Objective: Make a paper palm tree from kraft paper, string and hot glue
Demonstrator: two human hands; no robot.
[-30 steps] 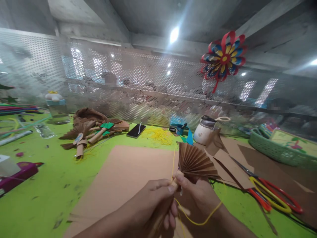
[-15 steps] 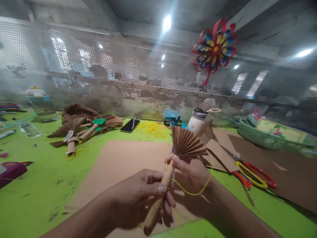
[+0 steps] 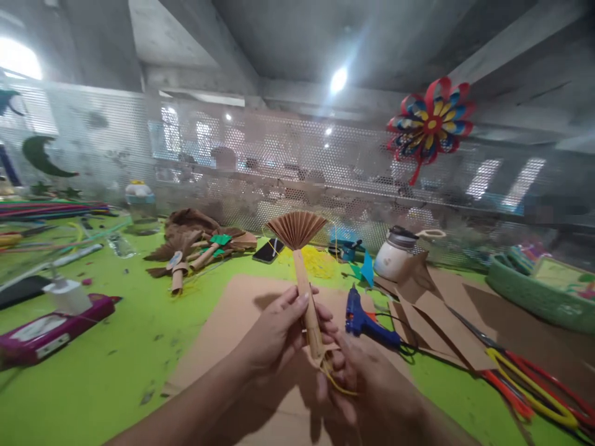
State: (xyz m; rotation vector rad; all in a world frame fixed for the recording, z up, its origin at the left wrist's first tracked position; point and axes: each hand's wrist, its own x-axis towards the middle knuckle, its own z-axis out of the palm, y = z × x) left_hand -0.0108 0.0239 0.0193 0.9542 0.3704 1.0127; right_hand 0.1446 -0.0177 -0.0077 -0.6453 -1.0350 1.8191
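A brown pleated paper fan (image 3: 297,228) stands upright on a rolled tan paper handle (image 3: 310,310) in front of me. My left hand (image 3: 274,331) grips the middle of this handle between thumb and fingers. Around the handle's lower end curl the fingers of my right hand (image 3: 367,368). A thin yellow string (image 3: 335,385) trails from that end across the right fingers; whether they pinch it I cannot tell. Under both hands lies a large tan paper sheet (image 3: 223,334).
A blue glue gun (image 3: 367,322) lies right of my hands, near scissors (image 3: 530,384) and cut cardboard (image 3: 446,334). Behind are a phone (image 3: 268,250), yellow shreds (image 3: 318,263) and a white jar (image 3: 394,255). Brown paper figures (image 3: 179,266) and a purple power strip (image 3: 60,328) lie left.
My right hand has moved from the fan's base down to the handle's lower end. The fan now stands more upright. The view has turned left and up, and the glue gun shows.
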